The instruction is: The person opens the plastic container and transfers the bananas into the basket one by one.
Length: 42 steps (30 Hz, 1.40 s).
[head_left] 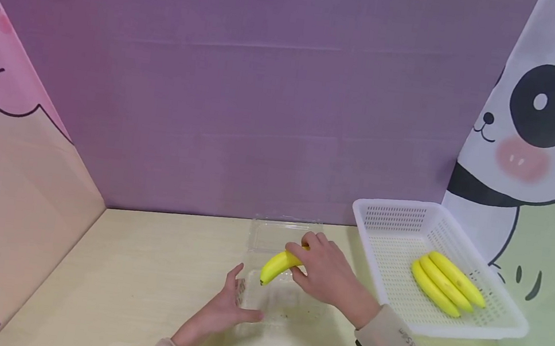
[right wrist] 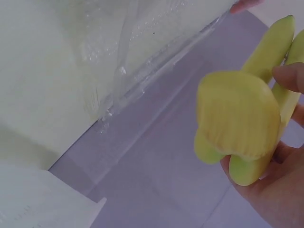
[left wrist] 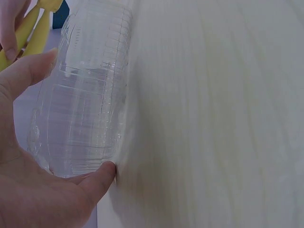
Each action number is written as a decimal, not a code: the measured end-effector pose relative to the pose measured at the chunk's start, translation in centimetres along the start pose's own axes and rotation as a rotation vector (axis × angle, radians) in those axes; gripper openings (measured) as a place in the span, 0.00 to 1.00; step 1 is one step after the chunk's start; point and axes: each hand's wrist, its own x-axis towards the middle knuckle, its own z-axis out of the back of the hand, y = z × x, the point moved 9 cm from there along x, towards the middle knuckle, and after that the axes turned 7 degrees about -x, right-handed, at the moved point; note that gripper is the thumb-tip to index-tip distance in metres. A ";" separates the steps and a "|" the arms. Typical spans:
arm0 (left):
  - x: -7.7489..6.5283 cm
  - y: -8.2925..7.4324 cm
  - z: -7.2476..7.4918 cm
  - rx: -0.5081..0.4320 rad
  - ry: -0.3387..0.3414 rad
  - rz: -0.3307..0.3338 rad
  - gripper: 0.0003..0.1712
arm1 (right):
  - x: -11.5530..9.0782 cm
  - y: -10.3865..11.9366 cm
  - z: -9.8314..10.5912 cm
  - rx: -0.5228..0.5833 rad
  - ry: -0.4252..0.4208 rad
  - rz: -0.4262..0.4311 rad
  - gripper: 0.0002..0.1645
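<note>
My right hand (head_left: 325, 271) grips a small bunch of yellow bananas (head_left: 277, 266), raised above a clear plastic clamshell container (head_left: 254, 294). In the right wrist view the bunch's thick joined stem end (right wrist: 237, 114) faces the camera, with the fingers wrapped at its side. The container stands open on the table, its lid (head_left: 275, 235) folded back toward the purple wall. At the container's left end, my left hand (head_left: 219, 307) holds it with thumb and fingers spread around the end. The left wrist view shows the fingertips at the container's clear ribbed wall (left wrist: 80, 123).
To the right, a white perforated plastic basket (head_left: 385, 273) holds another bunch of bananas (head_left: 446, 283). Behind the table (head_left: 156, 273) rises a purple cloth wall (head_left: 244, 105). Printed cartoon panels (head_left: 489, 182) flank both sides.
</note>
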 end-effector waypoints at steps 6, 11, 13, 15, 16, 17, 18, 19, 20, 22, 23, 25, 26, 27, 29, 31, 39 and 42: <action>-0.1 0.1 0.0 -0.003 -0.002 0.010 0.72 | -0.1 -1.1 1.1 0.002 -0.037 -0.022 0.17; -0.1 0.1 0.0 -0.003 0.008 0.011 0.72 | -0.2 -2.1 1.9 0.016 -0.067 -0.037 0.17; -0.1 0.1 -0.1 -0.003 0.013 0.016 0.72 | -0.3 -2.6 2.3 0.025 -0.072 -0.044 0.17; -0.1 0.1 -0.1 -0.004 0.017 0.018 0.73 | -0.5 -3.0 2.6 0.028 -0.074 -0.051 0.17; 0.0 0.1 -0.1 -0.005 0.019 0.016 0.73 | -0.6 -3.3 2.7 0.028 -0.075 -0.055 0.17; 0.0 0.1 -0.1 -0.006 0.020 0.017 0.73 | -0.6 -3.5 2.8 0.025 -0.075 -0.060 0.17; 0.0 0.1 -0.1 -0.007 0.021 0.017 0.73 | -0.7 -3.8 2.9 0.024 -0.075 -0.064 0.17; 0.0 0.1 -0.1 -0.006 0.022 0.017 0.73 | -0.8 -4.1 3.0 0.021 -0.073 -0.070 0.18; 0.0 0.1 -0.1 -0.006 0.021 0.016 0.73 | -1.0 -4.3 3.0 0.019 -0.073 -0.076 0.18; 0.0 0.0 -0.1 -0.007 0.019 0.013 0.73 | -1.2 -4.9 3.2 0.016 -0.073 -0.087 0.18; 0.0 0.0 -0.1 -0.006 0.018 0.013 0.73 | -1.4 -5.1 3.2 0.014 -0.072 -0.095 0.18; -0.1 -0.1 -0.1 -0.004 0.017 0.009 0.73 | -1.7 -5.6 3.4 0.013 -0.071 -0.109 0.19; -0.1 -0.2 -0.1 -0.005 0.017 0.008 0.73 | -1.8 -5.8 3.5 0.012 -0.072 -0.115 0.19; -0.1 -0.2 -0.1 -0.004 0.017 0.008 0.73 | -2.0 -6.0 3.5 0.008 -0.071 -0.121 0.19; -0.2 -0.1 -0.1 -0.003 0.019 0.009 0.73 | -2.2 -6.3 3.7 0.004 -0.069 -0.128 0.19; -0.2 0.0 -0.1 -0.002 0.016 0.012 0.73 | -2.4 -6.6 3.8 -0.003 -0.068 -0.133 0.18; 0.0 0.4 0.0 -0.001 0.005 0.010 0.73 | -3.0 -7.4 4.3 -0.022 -0.064 -0.151 0.17; 0.0 0.4 0.0 -0.004 0.007 0.008 0.73 | -3.3 -7.8 4.5 -0.028 -0.073 -0.149 0.17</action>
